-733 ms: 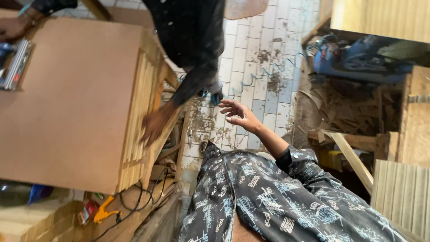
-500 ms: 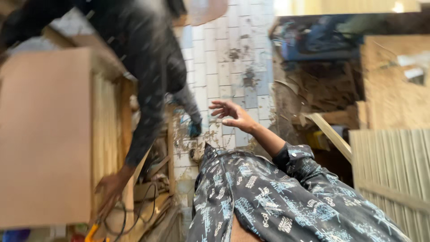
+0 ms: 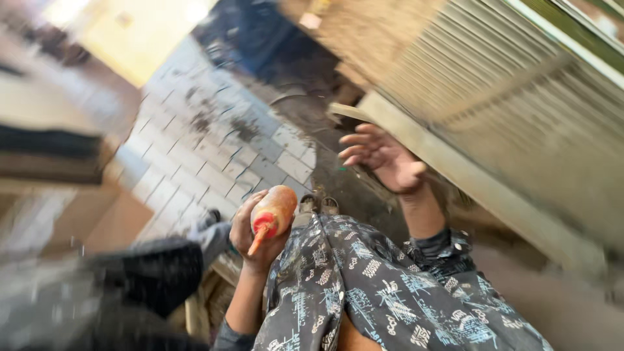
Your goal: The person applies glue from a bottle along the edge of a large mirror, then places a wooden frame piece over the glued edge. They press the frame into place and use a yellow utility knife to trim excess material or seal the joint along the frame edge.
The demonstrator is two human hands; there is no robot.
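The left hand (image 3: 250,237) gripped an orange squeeze bottle (image 3: 273,213) (red nozzle pointing toward seven o'clock). At two o'clock from it, the right hand (image 3: 383,159) hung open, fingers spread, empty, near a slatted wooden panel (image 3: 520,110) above the tiled floor (image 3: 214,149).

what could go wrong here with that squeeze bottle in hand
The left hand holds the orange squeeze bottle with its red nozzle tilted down over the patterned trousers, so it might drip on them. The right hand is spread open near the slatted wooden panel and could catch an edge or splinter.
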